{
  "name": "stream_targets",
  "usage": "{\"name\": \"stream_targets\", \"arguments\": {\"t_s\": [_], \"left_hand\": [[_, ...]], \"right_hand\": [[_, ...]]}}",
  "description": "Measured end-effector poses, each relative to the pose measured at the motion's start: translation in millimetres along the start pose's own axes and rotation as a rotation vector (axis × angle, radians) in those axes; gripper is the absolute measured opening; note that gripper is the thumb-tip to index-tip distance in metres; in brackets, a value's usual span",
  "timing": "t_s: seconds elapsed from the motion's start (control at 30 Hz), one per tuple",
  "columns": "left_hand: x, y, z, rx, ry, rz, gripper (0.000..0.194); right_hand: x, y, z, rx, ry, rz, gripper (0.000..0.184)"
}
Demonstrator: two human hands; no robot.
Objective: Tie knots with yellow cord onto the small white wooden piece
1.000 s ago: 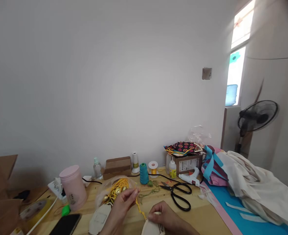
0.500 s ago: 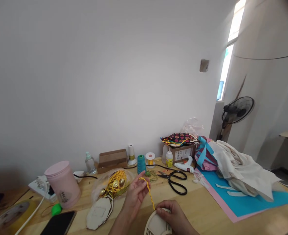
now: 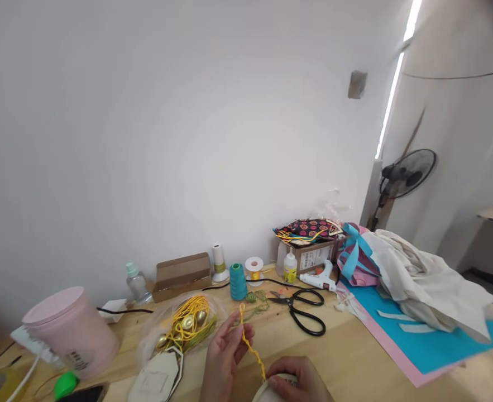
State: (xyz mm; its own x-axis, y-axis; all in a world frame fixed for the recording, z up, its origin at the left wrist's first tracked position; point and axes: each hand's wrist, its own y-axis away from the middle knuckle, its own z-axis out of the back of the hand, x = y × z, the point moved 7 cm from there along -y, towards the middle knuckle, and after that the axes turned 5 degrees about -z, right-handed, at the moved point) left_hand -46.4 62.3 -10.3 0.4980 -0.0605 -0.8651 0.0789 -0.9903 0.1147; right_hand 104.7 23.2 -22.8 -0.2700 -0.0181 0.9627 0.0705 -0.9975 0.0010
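A twisted yellow cord (image 3: 252,350) runs up from a pale wooden piece (image 3: 270,392) at the bottom edge. My left hand (image 3: 225,354) pinches the cord near its looped top end, between thumb and fingers. My right hand (image 3: 298,378) is closed on the rim of the wooden piece, close to where the cord meets it; most of that piece lies below the picture. Beyond my hands lie black-handled scissors (image 3: 307,312) and a tangle of green thread (image 3: 257,298). To the left, a clear bag (image 3: 154,329) holds yellow cords (image 3: 191,312) and gold bells or balls.
Along the wall stand a teal thread cone (image 3: 238,283), a spool (image 3: 254,267), a glue bottle (image 3: 290,268), a glue gun (image 3: 319,277) and a cardboard box (image 3: 313,257). At left are a pink canister (image 3: 72,335) and flat wooden pieces (image 3: 154,379). White cloth (image 3: 430,279) covers blue sheets (image 3: 426,349).
The view has tilted and shifted, so the wooden piece sits lower in the picture. Both hands keep their hold; the cord's looped end now stands up above my left fingertips.
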Motion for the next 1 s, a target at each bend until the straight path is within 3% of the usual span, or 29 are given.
{"name": "stream_targets", "arguments": {"t_s": [0.17,0.3,0.4,0.57,0.7,0.83,1.0], "left_hand": [[6.3,-2.7,1.0,-0.015,-0.174,0.039,0.054],[8.0,1.1,-2.9,0.008,-0.072,0.030,0.045],[6.9,5.3,-5.7,0.013,0.003,0.037,0.041],[2.1,8.3,-5.8,0.000,-0.063,0.013,0.033],[1.1,8.6,-5.0,-0.011,-0.103,0.011,0.031],[4.0,8.0,-4.6,-0.017,-0.090,0.022,0.035],[5.5,9.5,-14.2,0.083,0.093,0.067,0.053]], "right_hand": [[5.5,1.8,1.7,0.068,0.058,-0.017,0.022],[3.3,4.7,5.9,0.011,-0.004,-0.073,0.024],[3.8,5.1,3.2,0.060,-0.030,-0.082,0.027],[10.8,3.0,0.4,0.110,0.024,0.000,0.027],[4.1,2.3,4.7,0.053,0.015,-0.019,0.028],[-2.6,2.0,10.2,-0.009,0.021,-0.021,0.029],[2.8,3.2,13.9,-0.043,0.035,-0.021,0.031]]}}
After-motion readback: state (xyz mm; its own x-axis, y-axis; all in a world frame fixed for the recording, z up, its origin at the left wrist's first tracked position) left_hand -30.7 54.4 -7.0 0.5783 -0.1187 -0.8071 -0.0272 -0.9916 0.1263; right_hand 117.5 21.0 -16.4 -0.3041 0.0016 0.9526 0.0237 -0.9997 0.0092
